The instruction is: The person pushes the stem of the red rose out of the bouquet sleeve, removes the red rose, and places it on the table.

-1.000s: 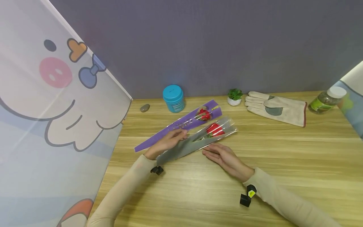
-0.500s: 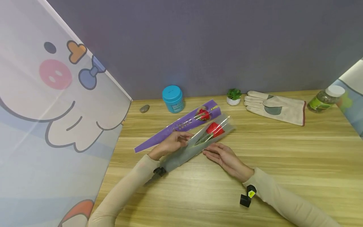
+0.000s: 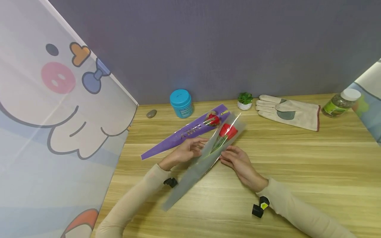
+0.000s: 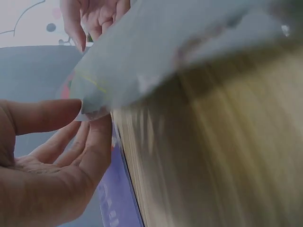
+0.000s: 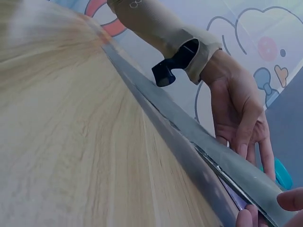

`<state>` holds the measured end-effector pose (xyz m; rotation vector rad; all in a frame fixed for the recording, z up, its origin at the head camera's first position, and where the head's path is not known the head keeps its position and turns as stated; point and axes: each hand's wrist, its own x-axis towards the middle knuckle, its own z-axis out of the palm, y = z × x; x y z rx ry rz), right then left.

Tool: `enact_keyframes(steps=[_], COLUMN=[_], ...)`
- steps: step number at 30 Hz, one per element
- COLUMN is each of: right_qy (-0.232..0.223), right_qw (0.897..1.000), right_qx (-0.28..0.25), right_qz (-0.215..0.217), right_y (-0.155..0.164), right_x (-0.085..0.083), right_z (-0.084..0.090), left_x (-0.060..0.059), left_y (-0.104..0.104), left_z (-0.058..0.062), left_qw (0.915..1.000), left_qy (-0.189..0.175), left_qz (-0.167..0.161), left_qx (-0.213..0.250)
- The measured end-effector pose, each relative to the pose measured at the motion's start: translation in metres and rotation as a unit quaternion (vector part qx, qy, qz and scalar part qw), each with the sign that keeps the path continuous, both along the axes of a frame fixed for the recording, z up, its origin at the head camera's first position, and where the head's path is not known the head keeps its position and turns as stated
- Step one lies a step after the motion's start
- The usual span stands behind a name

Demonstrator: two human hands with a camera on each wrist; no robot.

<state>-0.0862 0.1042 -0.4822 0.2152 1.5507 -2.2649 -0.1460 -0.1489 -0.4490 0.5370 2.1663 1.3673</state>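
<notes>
A red rose lies inside a grey, partly clear flower sleeve that slants across the middle of the head view, its narrow end towards the person. My left hand pinches the sleeve's left edge between thumb and fingers; the left wrist view has the thumb on top of the film. On the opposite edge, my right hand grips the sleeve below the bloom. In the right wrist view the sleeve is raised at a slant over the wood. Behind it lies a second rose in a purple sleeve.
Along the back of the wooden table stand a blue lidded tub, a small potted succulent and a white-capped jar. A work glove and a grey pebble lie there too. A dark wall panel rises behind.
The grey-sleeved rose has turned to a steeper slant, its narrow end swinging towards the person. My left hand has moved slightly right, and my right hand has shifted slightly to grip the edge.
</notes>
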Motion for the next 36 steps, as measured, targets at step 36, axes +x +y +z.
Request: enact_keyframes(steps=[36], right_qy=[0.027], right_qw=[0.996], right_qx=[0.052], right_qz=[-0.072], right_y=[0.013], right_x=[-0.007], right_z=[0.009], left_x=[0.008], left_y=[0.045], left_z=[-0.004], left_qw=[0.9914], left_qy=[-0.034], left_qz=[0.001], left_qx=[0.126])
